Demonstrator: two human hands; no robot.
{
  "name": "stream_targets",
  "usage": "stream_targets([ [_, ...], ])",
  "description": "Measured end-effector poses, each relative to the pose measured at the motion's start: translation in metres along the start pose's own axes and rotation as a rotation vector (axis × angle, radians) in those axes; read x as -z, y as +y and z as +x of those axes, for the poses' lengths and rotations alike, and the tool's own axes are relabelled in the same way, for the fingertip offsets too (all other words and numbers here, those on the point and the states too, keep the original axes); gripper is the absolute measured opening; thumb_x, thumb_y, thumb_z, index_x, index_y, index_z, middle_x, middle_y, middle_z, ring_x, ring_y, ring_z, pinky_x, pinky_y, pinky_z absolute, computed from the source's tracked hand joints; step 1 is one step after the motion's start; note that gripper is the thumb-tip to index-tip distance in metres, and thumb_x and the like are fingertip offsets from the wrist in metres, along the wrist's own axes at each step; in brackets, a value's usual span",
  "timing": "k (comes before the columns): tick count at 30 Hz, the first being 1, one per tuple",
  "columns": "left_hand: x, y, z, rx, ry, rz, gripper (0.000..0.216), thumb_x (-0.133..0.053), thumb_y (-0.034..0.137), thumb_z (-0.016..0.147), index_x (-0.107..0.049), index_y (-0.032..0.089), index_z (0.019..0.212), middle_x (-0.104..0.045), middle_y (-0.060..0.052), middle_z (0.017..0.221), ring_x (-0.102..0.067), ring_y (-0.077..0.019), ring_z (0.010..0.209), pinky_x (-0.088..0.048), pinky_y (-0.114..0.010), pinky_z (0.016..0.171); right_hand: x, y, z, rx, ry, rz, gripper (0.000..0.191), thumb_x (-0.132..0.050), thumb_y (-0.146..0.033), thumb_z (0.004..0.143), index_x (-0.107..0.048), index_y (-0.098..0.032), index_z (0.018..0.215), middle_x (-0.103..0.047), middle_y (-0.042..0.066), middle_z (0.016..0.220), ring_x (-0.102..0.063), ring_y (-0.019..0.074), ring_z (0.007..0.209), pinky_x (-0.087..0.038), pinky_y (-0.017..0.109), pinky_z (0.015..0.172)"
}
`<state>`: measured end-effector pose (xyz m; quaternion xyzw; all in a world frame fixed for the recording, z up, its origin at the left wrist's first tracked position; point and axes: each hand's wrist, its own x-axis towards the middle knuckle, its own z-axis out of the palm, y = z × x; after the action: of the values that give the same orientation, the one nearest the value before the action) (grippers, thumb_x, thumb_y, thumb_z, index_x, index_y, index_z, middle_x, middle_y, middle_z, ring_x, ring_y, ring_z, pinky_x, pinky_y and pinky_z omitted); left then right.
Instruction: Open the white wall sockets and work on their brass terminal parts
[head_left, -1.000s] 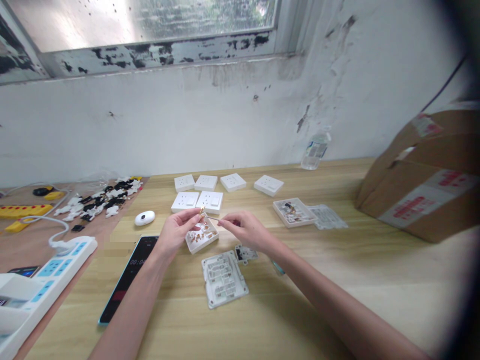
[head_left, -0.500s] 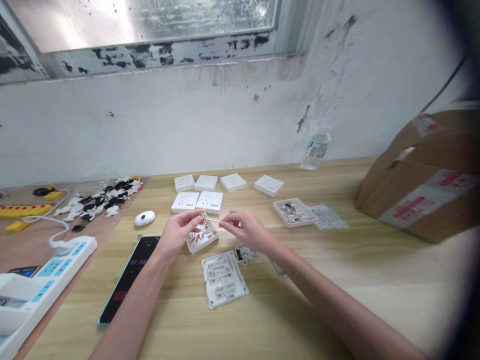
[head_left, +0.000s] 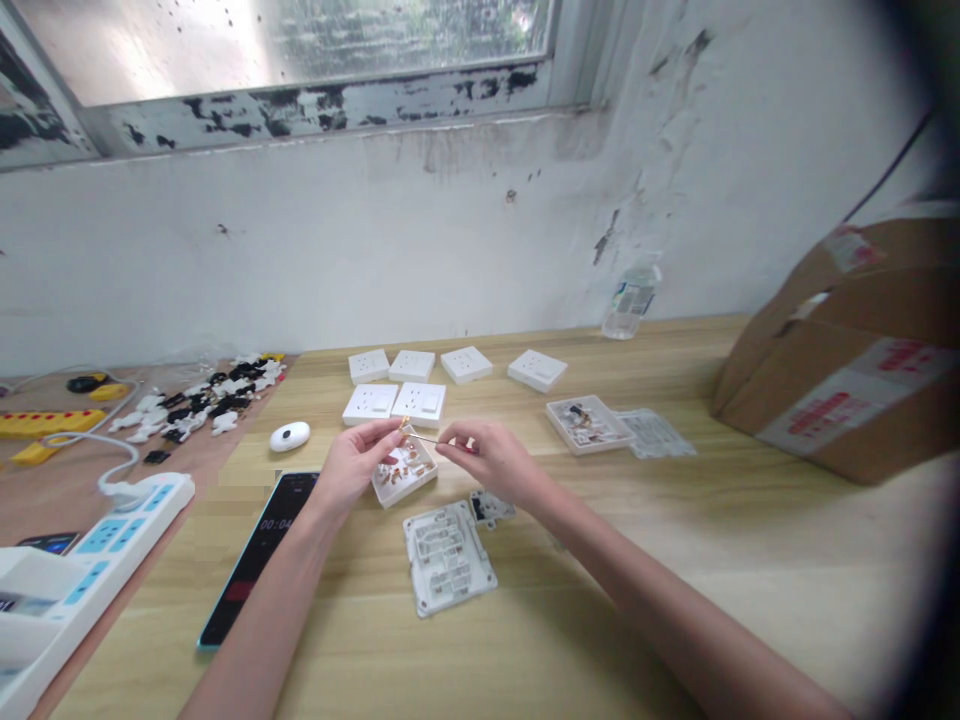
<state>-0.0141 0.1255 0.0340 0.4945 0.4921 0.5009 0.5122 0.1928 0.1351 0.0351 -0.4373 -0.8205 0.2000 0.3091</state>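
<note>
My left hand [head_left: 351, 462] pinches a small brass terminal piece [head_left: 405, 424] between thumb and fingertips, above a shallow white box [head_left: 409, 493] of loose copper-coloured parts. In my right hand [head_left: 489, 460] is a slim screwdriver [head_left: 424, 439], its metal shaft pointing left so that the tip meets the brass piece. A bit of red handle shows at the fingers; the rest is hidden by the palm. Closer to me lies a white socket panel [head_left: 450, 562], its ribbed inner side up. A small black-and-white switch module [head_left: 491, 508] sits against its upper right corner.
Several finished white socket panels [head_left: 418, 402] stand at the back. To the right are a second parts box [head_left: 589, 428], a plastic bag [head_left: 660, 436], a bottle [head_left: 630, 305] and a cardboard box [head_left: 847, 370]. A phone [head_left: 255, 560] and a power strip [head_left: 97, 580] lie left.
My right fingers have shifted slightly along the screwdriver, and its red handle now shows. My left hand keeps the brass piece in nearly the same place.
</note>
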Motion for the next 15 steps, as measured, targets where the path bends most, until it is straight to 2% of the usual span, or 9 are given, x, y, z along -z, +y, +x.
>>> stream_targets([
  [4,0.0011,-0.0011,0.0018,-0.014,0.011,0.013,0.042,-0.079,0.034,0.065,-0.071,0.014,0.101,-0.073,-0.010,0.090,-0.065,-0.0174,0.077,-0.049,-0.024,0.063,-0.0004,0.0002,-0.0005,0.006,-0.022,-0.050,0.027,-0.048,-0.034,0.092,-0.067,-0.020,0.079,-0.065,0.003,0.073,-0.053,0.0131,0.064,-0.033,0.026,0.056],
  [9,0.0054,-0.0062,0.0050,-0.050,0.013,0.061,0.043,-0.077,0.036,0.068,-0.070,0.015,0.103,-0.071,-0.010,0.096,-0.064,-0.0190,0.083,-0.049,-0.025,0.064,-0.0019,0.0050,0.0000,0.014,-0.026,-0.072,0.016,-0.057,-0.027,0.086,-0.068,-0.020,0.077,-0.064,0.003,0.075,-0.054,0.0131,0.067,-0.035,0.025,0.058],
  [15,0.0072,-0.0081,0.0053,-0.088,-0.002,0.087,0.040,-0.074,0.037,0.071,-0.068,0.015,0.104,-0.071,-0.010,0.092,-0.064,-0.0202,0.085,-0.049,-0.026,0.066,-0.0017,0.0067,0.0004,-0.005,-0.023,-0.033,0.015,-0.057,-0.026,0.085,-0.067,-0.020,0.076,-0.065,0.003,0.076,-0.055,0.0131,0.068,-0.036,0.025,0.059],
])
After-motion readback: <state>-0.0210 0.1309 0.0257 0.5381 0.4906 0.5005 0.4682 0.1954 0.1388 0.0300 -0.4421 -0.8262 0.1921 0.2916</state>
